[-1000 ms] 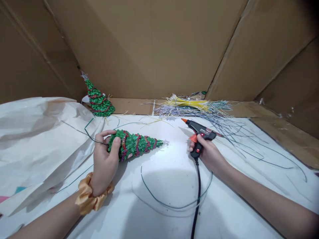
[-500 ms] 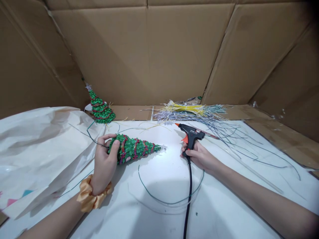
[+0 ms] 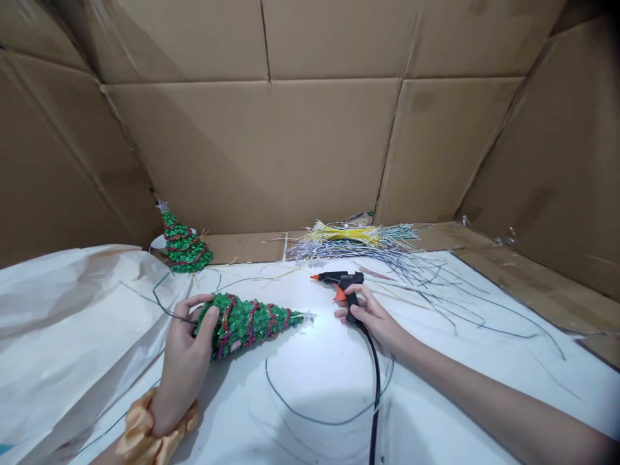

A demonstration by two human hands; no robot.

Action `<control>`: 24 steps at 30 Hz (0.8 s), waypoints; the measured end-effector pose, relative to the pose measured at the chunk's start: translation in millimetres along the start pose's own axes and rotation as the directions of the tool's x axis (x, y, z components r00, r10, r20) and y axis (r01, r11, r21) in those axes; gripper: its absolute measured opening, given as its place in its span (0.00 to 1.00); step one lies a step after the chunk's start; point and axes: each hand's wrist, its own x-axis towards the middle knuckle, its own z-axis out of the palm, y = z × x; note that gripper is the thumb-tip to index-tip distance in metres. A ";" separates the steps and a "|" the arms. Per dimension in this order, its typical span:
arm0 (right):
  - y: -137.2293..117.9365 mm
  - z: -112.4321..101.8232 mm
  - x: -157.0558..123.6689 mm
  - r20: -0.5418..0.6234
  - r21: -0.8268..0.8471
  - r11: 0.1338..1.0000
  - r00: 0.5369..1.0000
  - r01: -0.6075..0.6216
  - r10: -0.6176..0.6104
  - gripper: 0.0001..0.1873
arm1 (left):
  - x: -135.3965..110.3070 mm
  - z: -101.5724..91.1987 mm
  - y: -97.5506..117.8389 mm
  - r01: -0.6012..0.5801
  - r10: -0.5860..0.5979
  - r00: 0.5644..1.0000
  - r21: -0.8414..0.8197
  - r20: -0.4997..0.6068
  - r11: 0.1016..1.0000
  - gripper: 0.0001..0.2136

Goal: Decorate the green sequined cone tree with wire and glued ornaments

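Observation:
My left hand [image 3: 186, 352] grips the wide base of a small green beaded Christmas tree [image 3: 249, 323] wound with red and purple trim. The tree lies on its side, its clear star [image 3: 309, 317] pointing right. A dark green wire runs out past my left hand. In my right hand [image 3: 371, 316] is a black hot glue gun [image 3: 341, 279] with an orange nozzle and trigger, held by its handle. The nozzle points left, above and slightly right of the star, apart from it. Its black cord [image 3: 375, 400] hangs toward me.
A second, similar tree [image 3: 185, 245] stands at the back left beside crumpled white plastic [image 3: 72, 323]. Yellow and bluish wire stems [image 3: 349, 232] are piled at the back. A loose green wire [image 3: 320, 421] curves across the white table [image 3: 300, 381]. Cardboard walls [image 3: 223, 155] enclose the far side.
The glue gun has turned from tilted to nearly level and shifted left relative to the tree, its nozzle nearer the star. The camera view has tipped up, so everything sits lower.

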 end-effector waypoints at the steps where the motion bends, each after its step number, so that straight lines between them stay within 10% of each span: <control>1: -0.6 0.4 -0.2 0.007 -0.037 0.999 1.000 -0.006 0.006 0.18 | -0.2 -0.1 0.7 -0.004 0.004 1.000 0.015 -0.001 1.000 0.15; 12: -7.3 -3.8 -2.9 0.113 -0.674 0.729 0.992 0.119 -0.057 0.13 | 0.7 0.1 1.1 -0.012 0.012 1.000 0.046 -0.001 0.999 0.15; 24: -21.1 -9.8 -2.9 0.248 -0.881 0.424 0.968 0.209 0.037 0.15 | 1.1 0.1 4.6 0.019 -0.020 1.000 0.083 0.011 0.996 0.16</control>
